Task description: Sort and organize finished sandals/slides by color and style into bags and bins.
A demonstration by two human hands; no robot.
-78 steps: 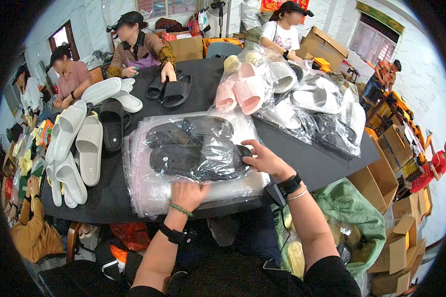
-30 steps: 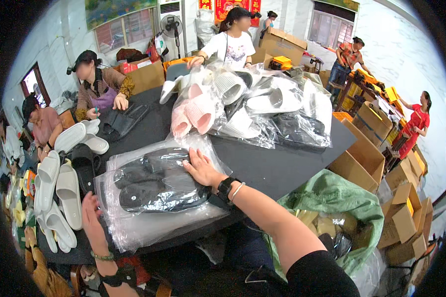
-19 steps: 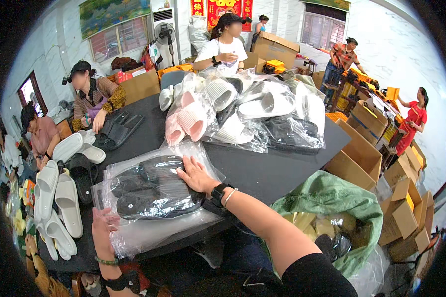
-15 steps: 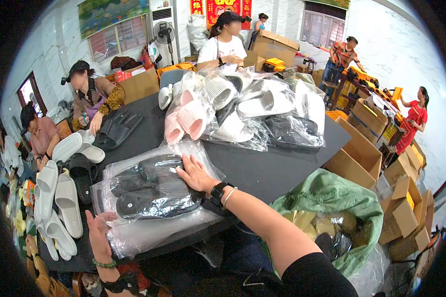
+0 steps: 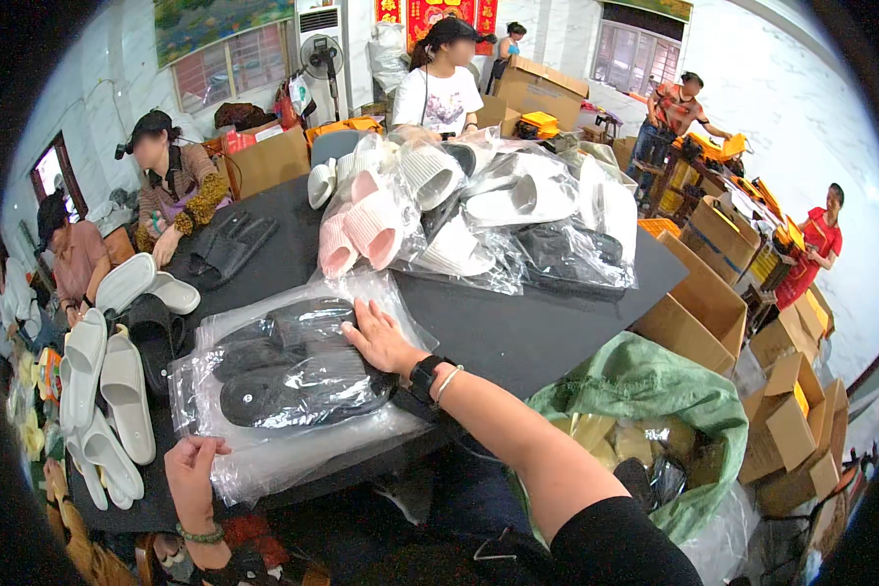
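Head view: a person's two bare hands are at a black tabletop (image 5: pixel 527 337), one on each side of the bagged black slippers (image 5: pixel 293 393).
Bagged black slippers: the pair lies side by side inside clear plastic, heels toward the left and straps toward the right, on a stack of clear plastic bags (image 5: pixel 313 457) near the front edge of the tabletop.
Right hand (image 5: pixel 382 338): open and flat, fingers spread, palm down on the strap end of the bagged black slippers; it is not gripping anything. A black band (image 5: pixel 424 378) and a pale bracelet (image 5: pixel 446 385) circle the wrist.
Left hand (image 5: pixel 196 473): at the left edge of the stack, fingers bent in toward the thumb; I cannot tell whether plastic is caught between them. A green bead bracelet (image 5: pixel 201 535) circles the wrist.
Loose slippers: pale slippers (image 5: pixel 125 396) lie along the left side of the tabletop, with a dark slipper (image 5: pixel 150 328) beside them; a black pair (image 5: pixel 230 246) lies farther back.
Far side: a heap of bagged slippers (image 5: pixel 532 200), white, black and pink, covers the back right of the tabletop.
Right of the tabletop: a green sack (image 5: pixel 645 376) gapes open, with cardboard boxes (image 5: pixel 698 305) near it.
Co-workers: a person in a white T-shirt (image 5: pixel 438 103) is behind the heap; a person in a brown top (image 5: pixel 171 186) sits at the far left side.
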